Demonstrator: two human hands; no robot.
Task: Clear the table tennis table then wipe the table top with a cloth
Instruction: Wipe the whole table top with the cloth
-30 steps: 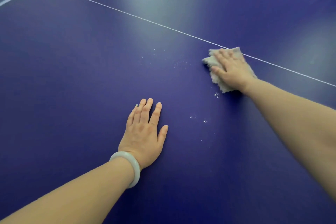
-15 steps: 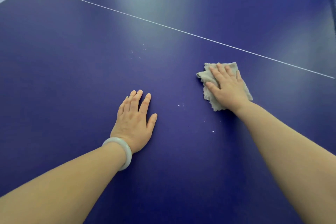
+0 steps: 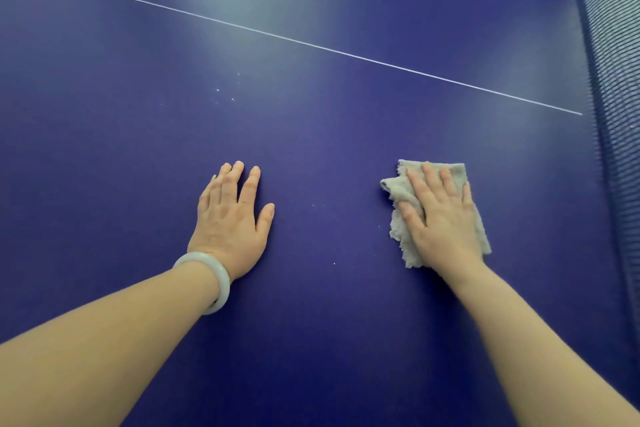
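The grey cloth (image 3: pixel 394 187) lies crumpled flat on the blue table tennis surface (image 3: pixel 329 149), on the right side near the net (image 3: pixel 609 80). Its long axis runs away from the person, roughly in line with the forearm. The right hand (image 3: pixel 446 225) lies palm-down on top of it, fingers (image 3: pixel 427 184) straight and a little spread. They press the cloth down rather than clutch it, and the thumb rests by a folded edge.

The left hand (image 3: pixel 230 225), with a pale bangle (image 3: pixel 221 276) at the wrist, is flat on the bare surface well to the left, fingers extended and holding nothing.

A few white specks (image 3: pixel 313 205) lie between the two hands, to the cloth's left, and more specks (image 3: pixel 218 90) sit farther ahead, short of the white line (image 3: pixel 311 43). The wiping looks under way, and the next stroke likely needs to sweep leftward from the cloth.
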